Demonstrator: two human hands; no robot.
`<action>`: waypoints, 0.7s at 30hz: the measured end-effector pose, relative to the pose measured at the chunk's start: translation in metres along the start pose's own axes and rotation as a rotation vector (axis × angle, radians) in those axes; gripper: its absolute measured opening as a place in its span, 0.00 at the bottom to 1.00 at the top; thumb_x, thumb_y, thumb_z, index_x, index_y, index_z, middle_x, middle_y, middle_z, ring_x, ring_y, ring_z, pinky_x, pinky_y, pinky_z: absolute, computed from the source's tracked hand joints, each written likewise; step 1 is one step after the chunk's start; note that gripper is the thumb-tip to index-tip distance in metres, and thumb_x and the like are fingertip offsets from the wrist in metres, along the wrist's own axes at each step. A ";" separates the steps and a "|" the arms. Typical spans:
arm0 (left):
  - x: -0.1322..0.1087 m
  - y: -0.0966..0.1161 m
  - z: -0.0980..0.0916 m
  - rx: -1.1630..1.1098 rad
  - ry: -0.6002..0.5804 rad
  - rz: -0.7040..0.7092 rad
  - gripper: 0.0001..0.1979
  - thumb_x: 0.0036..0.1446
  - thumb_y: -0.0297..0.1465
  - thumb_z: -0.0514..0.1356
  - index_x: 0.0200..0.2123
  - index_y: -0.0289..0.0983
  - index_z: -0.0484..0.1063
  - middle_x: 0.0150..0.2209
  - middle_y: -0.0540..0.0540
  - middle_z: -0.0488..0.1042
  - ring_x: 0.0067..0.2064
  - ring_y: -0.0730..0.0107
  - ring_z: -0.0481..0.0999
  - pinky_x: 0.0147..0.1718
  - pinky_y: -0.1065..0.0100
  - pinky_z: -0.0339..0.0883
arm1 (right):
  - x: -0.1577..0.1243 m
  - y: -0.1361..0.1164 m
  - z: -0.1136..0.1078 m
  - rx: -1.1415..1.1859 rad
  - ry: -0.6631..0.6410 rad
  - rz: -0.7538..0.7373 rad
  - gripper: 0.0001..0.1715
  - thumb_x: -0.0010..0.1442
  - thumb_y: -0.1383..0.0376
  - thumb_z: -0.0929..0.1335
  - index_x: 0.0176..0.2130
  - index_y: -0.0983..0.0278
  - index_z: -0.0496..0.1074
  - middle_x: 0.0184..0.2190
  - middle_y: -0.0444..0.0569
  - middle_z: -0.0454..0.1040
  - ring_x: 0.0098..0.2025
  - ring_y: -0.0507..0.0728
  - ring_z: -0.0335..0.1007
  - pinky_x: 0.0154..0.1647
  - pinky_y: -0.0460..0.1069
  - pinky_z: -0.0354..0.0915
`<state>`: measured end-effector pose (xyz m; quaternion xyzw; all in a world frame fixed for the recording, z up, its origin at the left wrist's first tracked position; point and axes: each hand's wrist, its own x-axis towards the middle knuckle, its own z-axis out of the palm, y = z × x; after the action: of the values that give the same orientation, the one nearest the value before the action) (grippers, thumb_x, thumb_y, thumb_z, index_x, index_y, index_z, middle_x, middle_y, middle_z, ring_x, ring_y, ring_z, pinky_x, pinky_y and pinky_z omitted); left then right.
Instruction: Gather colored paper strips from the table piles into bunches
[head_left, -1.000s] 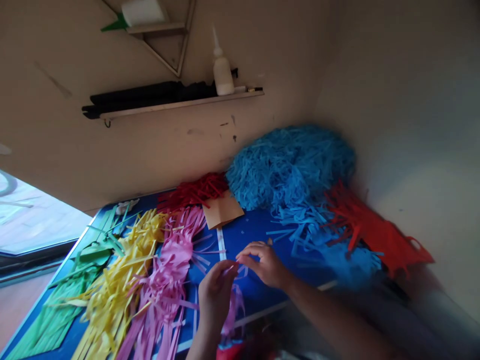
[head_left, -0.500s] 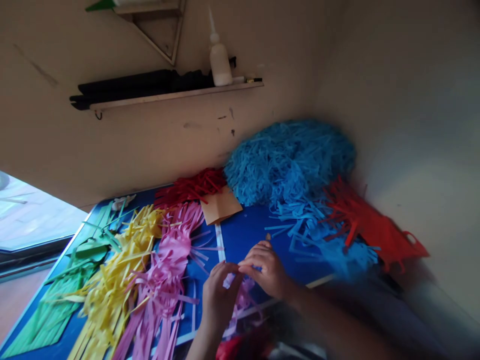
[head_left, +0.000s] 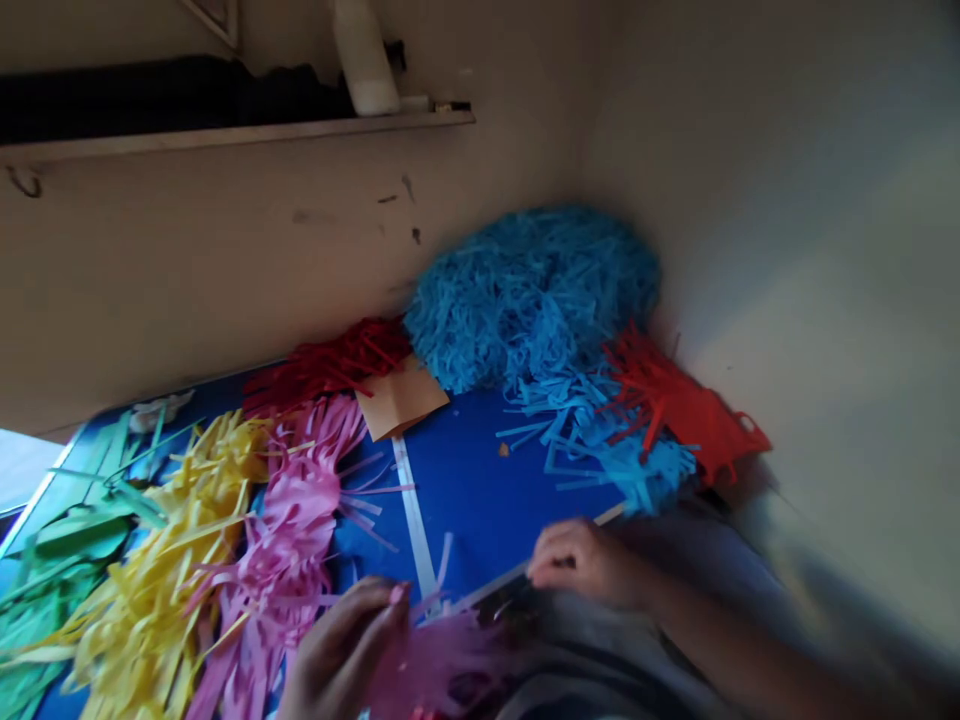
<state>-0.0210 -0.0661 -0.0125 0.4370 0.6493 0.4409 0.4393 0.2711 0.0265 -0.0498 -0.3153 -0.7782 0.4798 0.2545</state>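
Low in the view, my left hand (head_left: 349, 645) has its thumb and fingers pressed together on pink fringed paper (head_left: 439, 660), which spreads blurred to its right. My right hand (head_left: 581, 562) is apart from it, over the front edge of the blue table (head_left: 480, 480), fingers curled in; whether something small is between them cannot be made out. Left of my left hand lies a bunch of pink paper strips (head_left: 300, 500), with yellow strips (head_left: 176, 540) and green strips (head_left: 82, 530) beyond it.
A big pile of blue shredded paper (head_left: 536, 290) sits in the corner, with red fringed paper (head_left: 697, 425) at its right. Dark red strips (head_left: 337, 360) and a folded orange paper (head_left: 401, 400) lie left of it. A wall shelf (head_left: 225, 137) holds a white bottle (head_left: 366, 65).
My hands, together before, have moved apart: the left down and leftward, the right lower and rightward. Pink fringed paper shows more beside my left hand. The view has shifted and come closer.
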 end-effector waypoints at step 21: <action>-0.050 -0.028 0.125 0.137 -0.436 -0.034 0.19 0.57 0.47 0.59 0.29 0.36 0.75 0.25 0.46 0.76 0.26 0.70 0.71 0.25 0.72 0.61 | -0.077 -0.014 -0.051 0.801 0.202 0.354 0.11 0.49 0.58 0.76 0.27 0.63 0.76 0.16 0.40 0.69 0.16 0.46 0.53 0.17 0.43 0.47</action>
<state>0.1053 -0.0963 -0.0580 0.5396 0.5748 0.2835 0.5460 0.3554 -0.0049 -0.0235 -0.3654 -0.4363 0.7463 0.3452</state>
